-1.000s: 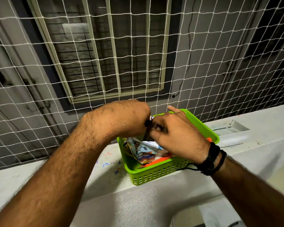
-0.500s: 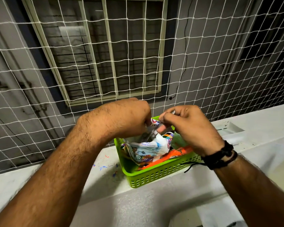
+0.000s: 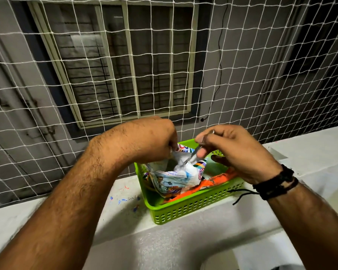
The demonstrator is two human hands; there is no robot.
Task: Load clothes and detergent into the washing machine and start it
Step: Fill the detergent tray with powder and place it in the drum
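A white and blue detergent packet (image 3: pixel 176 178) stands open in a green perforated basket (image 3: pixel 193 209) on a white ledge. My left hand (image 3: pixel 150 141) pinches the packet's upper left edge and holds its mouth open. My right hand (image 3: pixel 236 152), with black cords at the wrist, grips a thin metal spoon (image 3: pixel 190 157). The spoon slants down into the packet's mouth, and its bowl is hidden inside. No washing machine or clothes are in view.
An orange packet (image 3: pixel 218 181) lies in the basket beside the detergent. The white ledge (image 3: pixel 125 217) has paint specks left of the basket. A white rope net (image 3: pixel 164 75) closes off the ledge's far side, in front of a barred window (image 3: pixel 125 65).
The packet's mouth has been pulled wider. My right hand has shifted right, and the spoon it holds now points down into the packet. My left hand has stayed on the packet's edge.
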